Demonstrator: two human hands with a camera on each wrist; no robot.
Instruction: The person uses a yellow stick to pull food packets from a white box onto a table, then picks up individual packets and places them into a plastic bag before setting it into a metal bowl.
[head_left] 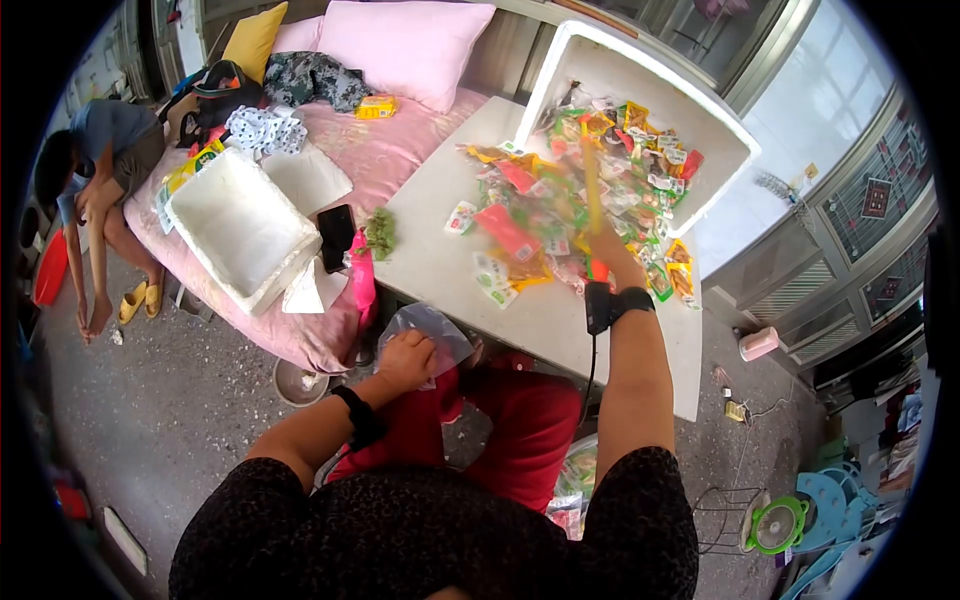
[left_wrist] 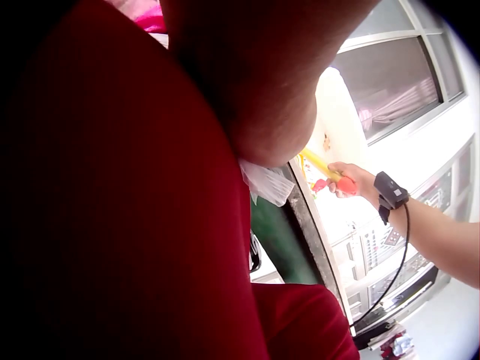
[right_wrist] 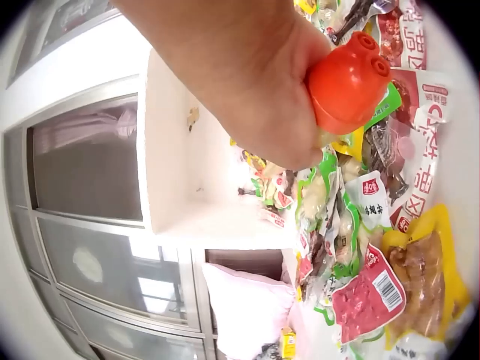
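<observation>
My right hand grips a yellow stick over the snack heap on the table. An orange-red knob with two round holes forms the stick's near end, sticking out of the fist in the right wrist view. Small sealed snack packets lie heaped under and around that hand, some blurred. They spill out of a white foam box tipped on its side. Above the red-trousered knee, my left hand holds a clear plastic bag with curled fingers. In the left wrist view the hand hides most of the bag.
The pale table ends just before my knees. At left, a second foam box, a black phone and a green bunch lie on a pink bed. Another person bends forward at far left. A green fan stands lower right.
</observation>
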